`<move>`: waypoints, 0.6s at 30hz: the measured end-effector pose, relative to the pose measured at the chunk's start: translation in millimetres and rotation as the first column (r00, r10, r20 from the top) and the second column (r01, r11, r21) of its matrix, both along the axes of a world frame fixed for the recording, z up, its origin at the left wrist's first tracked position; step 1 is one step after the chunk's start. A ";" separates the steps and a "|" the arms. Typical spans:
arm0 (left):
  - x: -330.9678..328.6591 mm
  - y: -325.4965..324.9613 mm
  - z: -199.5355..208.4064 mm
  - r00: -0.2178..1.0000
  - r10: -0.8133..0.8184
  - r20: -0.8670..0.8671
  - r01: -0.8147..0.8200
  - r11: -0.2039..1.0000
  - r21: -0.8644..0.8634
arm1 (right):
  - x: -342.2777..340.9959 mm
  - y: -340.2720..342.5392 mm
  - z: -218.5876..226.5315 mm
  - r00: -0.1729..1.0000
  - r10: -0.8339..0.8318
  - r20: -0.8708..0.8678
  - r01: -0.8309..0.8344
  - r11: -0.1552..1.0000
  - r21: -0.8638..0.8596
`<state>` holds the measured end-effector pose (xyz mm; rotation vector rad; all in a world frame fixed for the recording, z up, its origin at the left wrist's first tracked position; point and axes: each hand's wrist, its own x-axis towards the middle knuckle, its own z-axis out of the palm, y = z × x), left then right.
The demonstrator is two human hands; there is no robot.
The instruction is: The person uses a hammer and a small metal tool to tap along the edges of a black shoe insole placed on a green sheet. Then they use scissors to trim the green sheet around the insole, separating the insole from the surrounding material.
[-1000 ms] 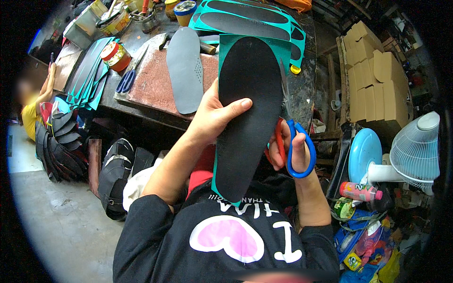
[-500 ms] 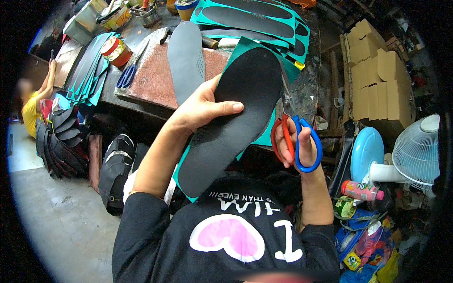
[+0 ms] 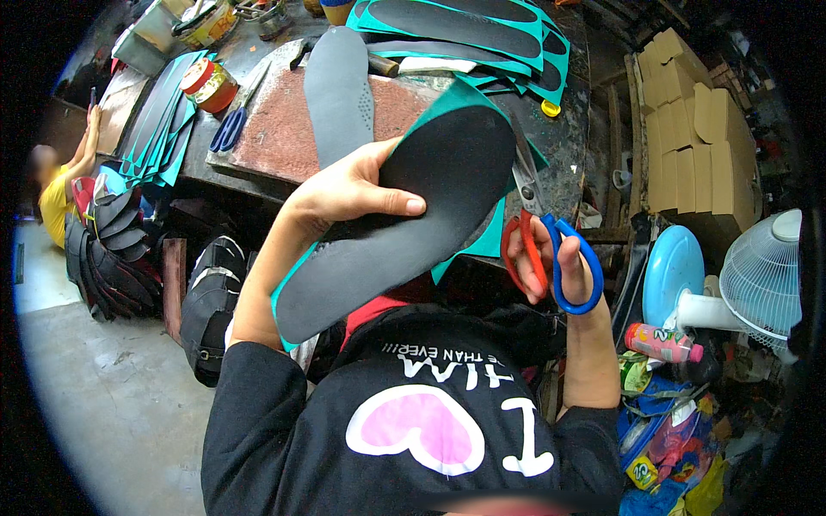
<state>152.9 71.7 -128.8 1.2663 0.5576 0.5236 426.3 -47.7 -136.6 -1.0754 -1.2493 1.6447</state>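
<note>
A black shoe insole (image 3: 409, 211), backed by a teal sheet whose edges stick out around it, is gripped at its left side by my left hand (image 3: 353, 191). My thumb lies on its black face; the other fingers are hidden beneath. In my right hand (image 3: 555, 258) is a pair of scissors (image 3: 527, 191) with one red and one blue handle. Their blades point away from me along the insole's upper right edge, where the teal sheet shows. Beyond my left hand, a grey insole (image 3: 338, 95) with small holes lies on a reddish board (image 3: 271, 142).
Teal sheets with black insoles (image 3: 447, 34) are stacked at the table's far side, more teal sheets (image 3: 159, 120) at the left. Nearby are a red-lidded jar (image 3: 208, 84) and dark-handled scissors (image 3: 231, 125). Cartons (image 3: 693, 155) and a fan (image 3: 757, 275) stand right. A person in yellow (image 3: 56, 202) is far left.
The insole has turned, its near end swinging left toward my forearm. My left hand has shifted slightly left, and the scissors have moved a little right.
</note>
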 end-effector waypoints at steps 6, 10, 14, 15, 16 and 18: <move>-8.8 7.7 6.6 0.987 -0.123 -0.105 0.119 0.992 -0.043 | 3.5 -0.6 -0.7 1.000 0.030 -0.007 -0.030 0.999 -0.029; -20.9 18.9 -0.6 0.967 -0.225 -0.119 0.224 0.974 -0.022 | 16.7 -3.9 1.3 0.995 0.078 0.058 -0.074 0.995 -0.066; -32.5 25.9 -18.8 0.981 -0.189 0.034 0.191 0.973 -0.128 | 21.8 -6.7 -1.5 0.993 0.093 0.075 -0.087 0.993 -0.085; -29.2 25.2 -23.5 0.980 -0.091 0.178 0.138 0.953 -0.268 | 20.2 -7.1 -3.5 0.995 0.088 0.045 -0.083 0.991 -0.109; -24.0 24.4 -26.3 0.945 0.006 0.326 0.131 0.908 -0.398 | 17.9 -7.3 -5.4 0.997 0.081 0.016 -0.079 0.988 -0.131; -10.3 5.2 -30.6 0.861 0.266 0.433 -0.093 0.920 -0.380 | 10.6 -8.1 -9.9 0.999 -0.016 -0.030 0.012 0.992 -0.127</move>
